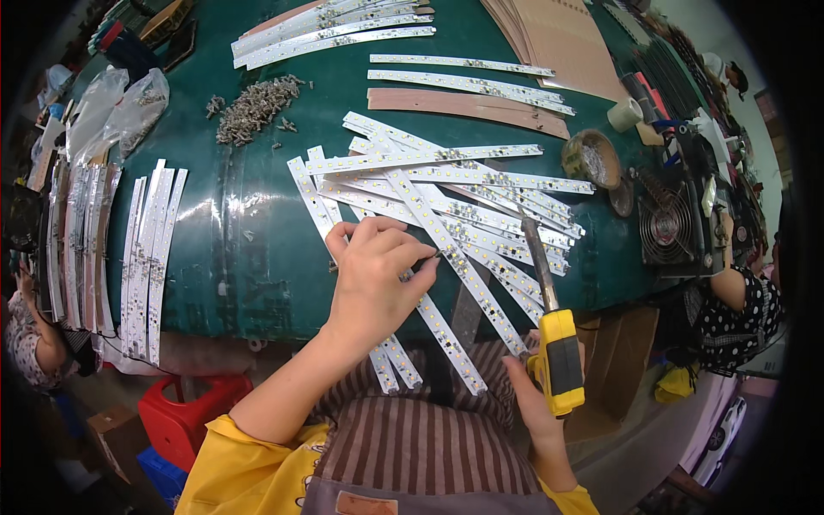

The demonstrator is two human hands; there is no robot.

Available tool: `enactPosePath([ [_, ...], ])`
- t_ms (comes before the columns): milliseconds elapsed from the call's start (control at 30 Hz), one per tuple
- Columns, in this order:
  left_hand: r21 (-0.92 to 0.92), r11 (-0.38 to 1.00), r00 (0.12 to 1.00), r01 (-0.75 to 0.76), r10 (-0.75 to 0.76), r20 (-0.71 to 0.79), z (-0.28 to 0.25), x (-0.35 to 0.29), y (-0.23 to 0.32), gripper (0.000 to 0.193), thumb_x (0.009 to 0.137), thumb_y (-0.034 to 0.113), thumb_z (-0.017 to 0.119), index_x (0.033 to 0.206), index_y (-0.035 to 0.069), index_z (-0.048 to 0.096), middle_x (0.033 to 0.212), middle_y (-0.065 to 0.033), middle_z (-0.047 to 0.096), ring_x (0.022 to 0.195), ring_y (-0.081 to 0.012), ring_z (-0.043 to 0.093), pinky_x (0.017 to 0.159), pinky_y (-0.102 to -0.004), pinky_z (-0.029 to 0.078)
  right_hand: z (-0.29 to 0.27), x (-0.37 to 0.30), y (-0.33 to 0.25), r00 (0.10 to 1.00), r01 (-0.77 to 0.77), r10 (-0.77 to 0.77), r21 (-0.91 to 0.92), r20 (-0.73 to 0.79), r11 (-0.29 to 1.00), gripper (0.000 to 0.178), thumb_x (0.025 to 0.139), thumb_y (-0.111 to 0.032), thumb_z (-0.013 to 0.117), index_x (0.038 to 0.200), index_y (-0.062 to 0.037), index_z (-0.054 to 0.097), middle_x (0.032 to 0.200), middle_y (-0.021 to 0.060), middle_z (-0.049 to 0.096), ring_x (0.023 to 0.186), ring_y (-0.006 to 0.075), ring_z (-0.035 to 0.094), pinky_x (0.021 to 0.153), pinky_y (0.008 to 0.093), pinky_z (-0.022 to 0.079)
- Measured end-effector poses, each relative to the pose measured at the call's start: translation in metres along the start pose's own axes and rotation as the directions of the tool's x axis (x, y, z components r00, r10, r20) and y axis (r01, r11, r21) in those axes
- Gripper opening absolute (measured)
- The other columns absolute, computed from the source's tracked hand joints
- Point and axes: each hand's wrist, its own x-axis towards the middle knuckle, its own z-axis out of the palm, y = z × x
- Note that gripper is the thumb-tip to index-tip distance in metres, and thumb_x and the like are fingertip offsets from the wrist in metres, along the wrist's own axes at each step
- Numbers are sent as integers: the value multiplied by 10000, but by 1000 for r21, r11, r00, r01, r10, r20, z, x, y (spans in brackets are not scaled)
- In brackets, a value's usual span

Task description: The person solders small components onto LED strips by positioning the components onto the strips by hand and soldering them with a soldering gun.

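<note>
My right hand [535, 396] grips a yellow-and-black soldering gun [560, 360]. Its metal barrel points away from me, with the tip over a loose, crossed pile of white LED strips [481, 182]. Over the pile's near left part, my left hand [375, 268] is closed, thumb and forefinger pinched together. A tiny dark bit shows at those fingertips, too small to make out. They are beside a long LED strip [463, 268] that slants down toward my right hand. Other strips pass beneath my left hand and reach past the table's near edge.
A heap of small metal parts [256, 110] lies on the green table [232, 257]. More LED strips [153, 257] are grouped at left and far side. At right stand a round tub [592, 159] and a fan [668, 232]. A red stool [182, 416] is below left; co-workers sit at both sides.
</note>
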Motion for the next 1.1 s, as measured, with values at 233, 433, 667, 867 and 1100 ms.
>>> enactPosePath([
  [233,8,1000,1000,-1,1,1,-1,1,-1,146,686,123,803,814,112,733,801,5,676,971,-207,604,896,-411,310,0,10,-11,996,90,-89,-73,16,993,434,704,1,798,1068,1,562,1003,144,623,862,257,633,790,323,495],
  [433,7,1000,1000,-4,4,5,-1,0,-3,155,683,132,807,820,114,736,820,-2,680,972,-212,602,895,-409,317,5,6,0,996,85,-85,-24,-1,996,421,709,-4,796,1059,1,562,1001,146,622,850,266,631,788,320,492],
  [667,-26,1000,1000,12,-12,8,-20,4,-8,164,681,136,816,823,104,741,811,-23,686,922,-196,630,859,-371,370,2,-3,7,997,-51,49,33,61,998,388,725,20,789,1058,-10,590,973,82,620,853,171,634,740,278,502],
  [867,-114,948,923,299,-317,-217,-59,27,-63,124,778,122,746,842,17,734,789,-123,711,705,-203,677,669,-308,514,3,-8,-10,963,-263,239,229,125,937,383,682,29,810,1015,-18,627,950,66,596,816,166,629,690,282,489],
  [1100,125,937,921,328,-287,-264,-87,63,-122,185,767,116,764,915,10,733,861,-111,702,714,-182,650,696,-306,515,10,-22,-2,966,-216,178,207,187,954,416,680,-26,831,1030,-26,607,956,75,622,822,167,636,725,286,486],
])
